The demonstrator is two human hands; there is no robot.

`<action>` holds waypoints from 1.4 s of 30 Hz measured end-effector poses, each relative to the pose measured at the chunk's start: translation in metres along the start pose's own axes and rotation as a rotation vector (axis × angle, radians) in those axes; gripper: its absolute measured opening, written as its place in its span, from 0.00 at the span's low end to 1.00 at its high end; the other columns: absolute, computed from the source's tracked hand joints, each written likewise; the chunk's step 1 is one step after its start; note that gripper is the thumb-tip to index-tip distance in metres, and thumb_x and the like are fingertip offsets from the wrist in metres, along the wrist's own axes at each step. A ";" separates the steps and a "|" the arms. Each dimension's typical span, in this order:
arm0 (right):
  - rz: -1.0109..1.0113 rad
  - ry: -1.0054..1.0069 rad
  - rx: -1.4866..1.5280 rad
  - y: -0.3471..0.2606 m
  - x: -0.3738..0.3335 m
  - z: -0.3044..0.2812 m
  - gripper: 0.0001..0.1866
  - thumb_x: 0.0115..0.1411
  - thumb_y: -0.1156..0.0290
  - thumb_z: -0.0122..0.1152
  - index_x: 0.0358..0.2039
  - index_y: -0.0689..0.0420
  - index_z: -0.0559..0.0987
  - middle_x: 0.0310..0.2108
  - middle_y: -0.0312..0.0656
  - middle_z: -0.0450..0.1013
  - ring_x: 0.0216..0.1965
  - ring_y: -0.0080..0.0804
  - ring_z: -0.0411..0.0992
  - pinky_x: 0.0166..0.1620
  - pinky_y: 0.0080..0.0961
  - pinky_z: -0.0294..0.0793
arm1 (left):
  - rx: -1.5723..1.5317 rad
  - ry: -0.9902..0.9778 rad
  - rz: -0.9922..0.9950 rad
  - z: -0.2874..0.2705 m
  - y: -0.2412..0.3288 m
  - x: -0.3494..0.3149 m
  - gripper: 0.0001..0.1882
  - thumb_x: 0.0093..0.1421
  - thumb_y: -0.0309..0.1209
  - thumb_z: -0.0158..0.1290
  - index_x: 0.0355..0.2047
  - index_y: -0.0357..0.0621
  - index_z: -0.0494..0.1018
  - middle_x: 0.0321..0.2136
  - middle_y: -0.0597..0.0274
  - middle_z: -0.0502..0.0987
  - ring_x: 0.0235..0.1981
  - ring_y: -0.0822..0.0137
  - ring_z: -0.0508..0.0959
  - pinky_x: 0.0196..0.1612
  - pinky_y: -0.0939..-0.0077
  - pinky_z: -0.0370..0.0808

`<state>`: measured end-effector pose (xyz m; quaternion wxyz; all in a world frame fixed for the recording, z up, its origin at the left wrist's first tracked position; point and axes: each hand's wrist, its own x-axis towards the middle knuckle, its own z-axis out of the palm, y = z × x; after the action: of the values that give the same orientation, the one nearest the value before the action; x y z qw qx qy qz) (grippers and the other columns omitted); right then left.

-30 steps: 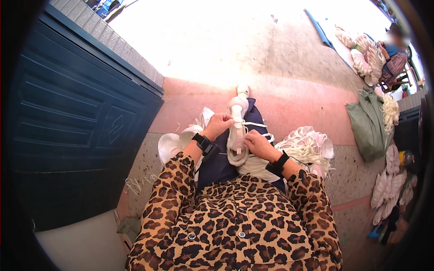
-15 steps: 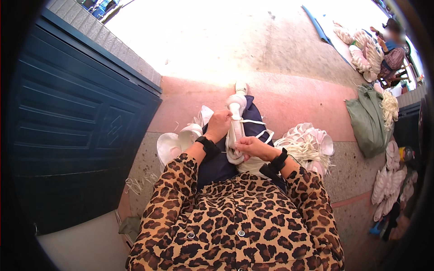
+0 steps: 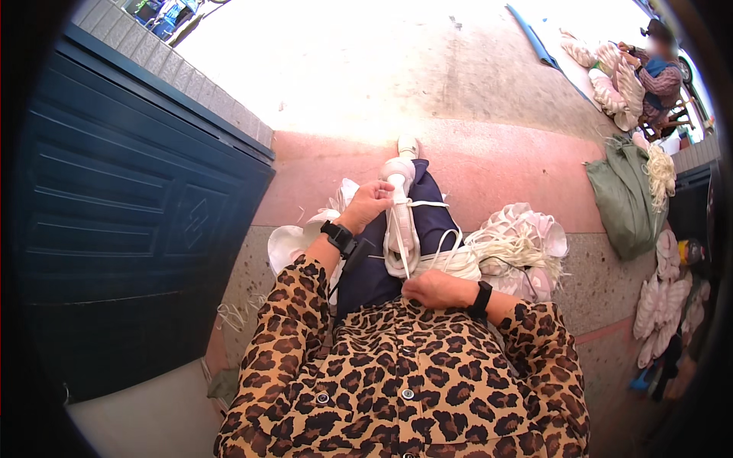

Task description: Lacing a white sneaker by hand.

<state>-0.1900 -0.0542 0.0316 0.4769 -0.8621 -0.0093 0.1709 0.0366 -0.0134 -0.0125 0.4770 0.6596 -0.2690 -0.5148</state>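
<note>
A pale white-pink shoe [image 3: 395, 243] lies lengthwise across my lap, on the dark blue trousers. One white shoelace [image 3: 403, 256] runs taut along it toward my body. My right hand [image 3: 440, 290] pinches the near end of this lace, just off the shoe's near end. Close to the far part of the shoe, my left hand [image 3: 369, 202] has its thumb and fingers closed on the lace. Another stretch of lace sticks out rightward from the shoe. A bundle of loose white laces [image 3: 450, 265] lies over my thigh at the right.
Right of my legs is a heap of white-pink shoe pieces [image 3: 527, 229]; more white pieces [image 3: 286, 246] sit at the left. A dark blue panelled door [image 3: 130, 206] stands left. Farther right are a green sack [image 3: 628, 198], strung shoes [image 3: 660, 305] and a seated person [image 3: 658, 80].
My right hand has moved back toward my body, drawing the lace out straight. My left hand has shifted only slightly and stays near the far part of the shoe.
</note>
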 end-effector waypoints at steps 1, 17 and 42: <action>0.000 0.002 0.000 -0.001 0.000 0.001 0.09 0.55 0.68 0.47 0.28 0.60 0.74 0.23 0.51 0.71 0.27 0.49 0.70 0.33 0.37 0.69 | 0.002 -0.002 0.001 0.001 -0.002 0.002 0.17 0.52 0.26 0.53 0.42 0.38 0.67 0.27 0.70 0.70 0.26 0.80 0.69 0.29 0.90 0.66; 0.095 0.599 -0.141 0.044 0.002 -0.051 0.08 0.54 0.71 0.48 0.27 0.60 0.74 0.36 0.47 0.67 0.35 0.46 0.69 0.38 0.34 0.69 | 1.414 -0.107 0.145 0.044 0.034 0.037 0.10 0.49 0.28 0.47 0.30 0.39 0.76 0.31 0.49 0.76 0.35 0.54 0.76 0.36 0.63 0.73; -0.042 0.266 -0.318 -0.024 0.007 -0.090 0.06 0.48 0.77 0.51 0.28 0.58 0.75 0.22 0.48 0.72 0.28 0.42 0.73 0.32 0.35 0.71 | 1.147 -0.297 0.141 0.029 0.024 0.072 0.13 0.53 0.30 0.45 0.35 0.40 0.75 0.36 0.48 0.75 0.40 0.52 0.74 0.44 0.63 0.68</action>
<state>-0.1523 -0.1137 0.0938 0.3353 -0.9411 0.0089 0.0420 0.0362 -0.0947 -0.0215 0.0348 0.7135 -0.6110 -0.3412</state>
